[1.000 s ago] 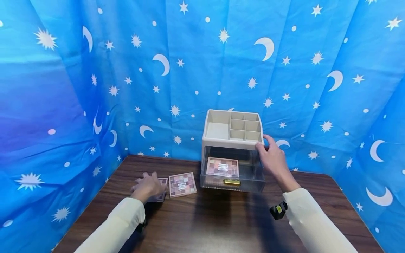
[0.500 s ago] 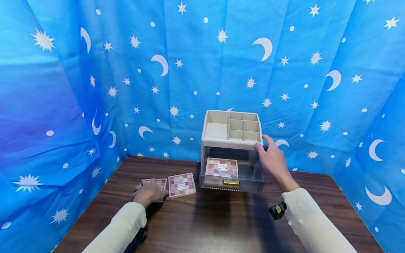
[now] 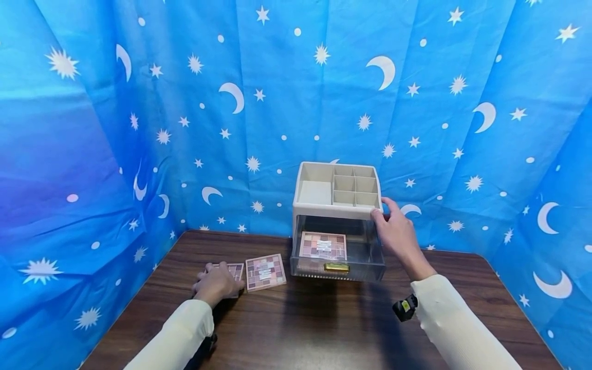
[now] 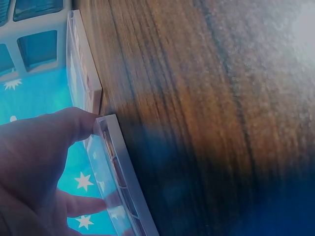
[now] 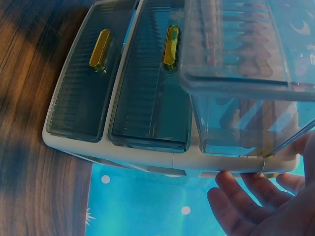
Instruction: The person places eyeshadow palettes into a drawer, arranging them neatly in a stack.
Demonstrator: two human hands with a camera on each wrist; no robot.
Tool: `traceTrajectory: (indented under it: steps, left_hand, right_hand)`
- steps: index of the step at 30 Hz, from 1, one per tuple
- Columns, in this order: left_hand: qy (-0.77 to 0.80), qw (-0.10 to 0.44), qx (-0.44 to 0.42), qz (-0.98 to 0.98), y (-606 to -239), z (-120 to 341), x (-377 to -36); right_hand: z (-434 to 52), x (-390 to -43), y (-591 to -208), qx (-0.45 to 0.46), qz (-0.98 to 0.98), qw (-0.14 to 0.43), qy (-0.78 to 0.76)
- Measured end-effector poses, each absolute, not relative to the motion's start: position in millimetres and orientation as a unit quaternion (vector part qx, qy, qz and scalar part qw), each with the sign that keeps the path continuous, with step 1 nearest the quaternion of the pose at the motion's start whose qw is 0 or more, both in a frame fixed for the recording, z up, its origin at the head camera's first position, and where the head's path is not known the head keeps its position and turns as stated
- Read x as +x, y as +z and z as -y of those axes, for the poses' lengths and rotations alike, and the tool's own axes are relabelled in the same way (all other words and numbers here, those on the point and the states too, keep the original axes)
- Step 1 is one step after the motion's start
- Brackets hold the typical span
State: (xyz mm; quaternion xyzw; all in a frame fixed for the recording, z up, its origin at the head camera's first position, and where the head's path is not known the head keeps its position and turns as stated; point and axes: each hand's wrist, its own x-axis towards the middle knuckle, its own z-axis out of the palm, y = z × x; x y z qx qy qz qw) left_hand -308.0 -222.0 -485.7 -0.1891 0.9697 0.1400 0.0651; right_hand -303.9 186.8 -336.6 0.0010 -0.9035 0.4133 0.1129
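Note:
In the head view my left hand (image 3: 216, 284) lies over an eyeshadow palette (image 3: 237, 270) flat on the table. The left wrist view shows the thumb against one corner of that palette (image 4: 121, 167) and a finger across its clear lid; the far fingers are partly cut off. Beside it lies a second eyeshadow palette (image 3: 265, 272). My right hand (image 3: 399, 232) holds the upper right edge of a white makeup organizer (image 3: 316, 191), thumb at the top and fingers along the side. Its clear upper drawer (image 3: 361, 271) is pulled out, with another palette (image 3: 322, 245) inside.
Divided compartments top the organizer. In the right wrist view, two lower drawers with gold handles, one drawer (image 5: 152, 103) beside the other drawer (image 5: 81, 105), are closed. The wooden table (image 3: 296, 329) ends at a blue star-and-moon curtain (image 3: 277, 103).
My left hand has settled lower onto the left palette, its thumb now at the palette's right edge. The right hand and the organizer have stayed put, and the view has shifted slightly.

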Motion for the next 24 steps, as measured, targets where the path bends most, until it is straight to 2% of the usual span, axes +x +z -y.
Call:
traceTrajectory:
  steps: [10,24]
  left_hand:
    - [0.165,0.047,-0.165,-0.971,-475.6,232.6,-303.1]
    - [0.2,-0.03,-0.064,-0.977,-409.3,226.0,-288.8]
  right_hand:
    - [-187.2,-305.1,-336.0,0.001,0.904,0.114,0.411]
    - [-187.6,-304.9,-336.4,0.003,0.904,0.115,0.412]
